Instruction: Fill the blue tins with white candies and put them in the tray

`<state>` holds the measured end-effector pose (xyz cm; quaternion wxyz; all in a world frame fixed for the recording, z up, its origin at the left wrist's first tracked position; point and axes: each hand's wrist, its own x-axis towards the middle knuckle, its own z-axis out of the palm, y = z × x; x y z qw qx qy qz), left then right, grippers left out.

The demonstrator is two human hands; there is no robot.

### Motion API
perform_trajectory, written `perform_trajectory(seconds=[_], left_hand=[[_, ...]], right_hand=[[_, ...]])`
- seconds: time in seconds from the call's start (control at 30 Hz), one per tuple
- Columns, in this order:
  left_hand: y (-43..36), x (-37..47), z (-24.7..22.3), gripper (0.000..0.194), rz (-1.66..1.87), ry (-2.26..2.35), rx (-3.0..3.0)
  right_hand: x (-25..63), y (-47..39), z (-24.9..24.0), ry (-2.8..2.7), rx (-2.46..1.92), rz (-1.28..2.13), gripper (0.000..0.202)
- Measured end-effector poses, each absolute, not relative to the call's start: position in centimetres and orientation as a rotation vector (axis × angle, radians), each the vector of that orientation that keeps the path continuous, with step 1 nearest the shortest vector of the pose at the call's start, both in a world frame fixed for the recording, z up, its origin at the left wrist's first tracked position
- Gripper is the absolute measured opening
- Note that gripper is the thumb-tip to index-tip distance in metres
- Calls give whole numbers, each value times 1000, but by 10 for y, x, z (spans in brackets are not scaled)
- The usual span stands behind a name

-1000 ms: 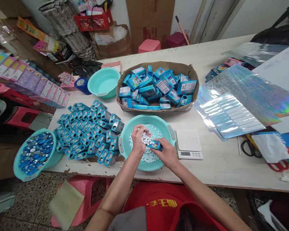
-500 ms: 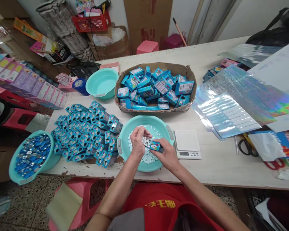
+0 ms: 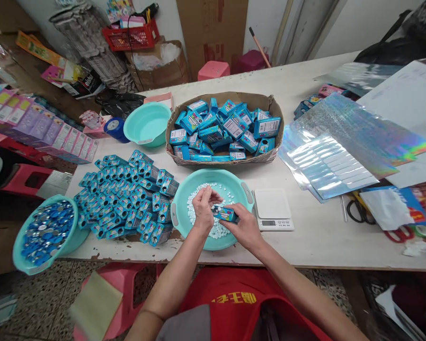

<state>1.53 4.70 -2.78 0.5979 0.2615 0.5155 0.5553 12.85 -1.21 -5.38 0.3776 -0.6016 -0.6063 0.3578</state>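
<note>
The right hand (image 3: 244, 225) pinches a small blue box (image 3: 224, 213) between thumb and fingers, its end turned to the left hand (image 3: 203, 208), which curls into a cup against that end. Both hover over a turquoise basin (image 3: 230, 179), probably so that any stray white pellets (image 3: 218, 230) drop back among the rest. Just right of the hands, a white scale (image 3: 272, 204) sits within easy reach; to their left, blue boxes (image 3: 122, 199) stand packed close, holes upward, perhaps to keep them from tipping. Beyond the hands, a cut-down carton (image 3: 222, 162) corrals more boxes lying loose. The left fingers hide the held box's opening, so whether pellets lie in that palm I cannot tell; the carton's lower layers are covered too.
</note>
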Motion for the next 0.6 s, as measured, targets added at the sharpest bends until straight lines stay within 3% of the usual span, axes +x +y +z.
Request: perform_trajectory(seconds=[0.33, 0.43, 0.6], left_hand=[[51, 11, -28, 37, 1174, 1130, 700], [64, -7, -58, 38, 1219, 1326, 846], [50, -7, -131, 17, 596, 1381, 1695]], right_hand=[[136, -11, -64, -1460, -1483, 901, 27], [143, -13, -78, -1371, -1396, 793, 31], [141, -14, -106, -1256, -1424, 552, 33]])
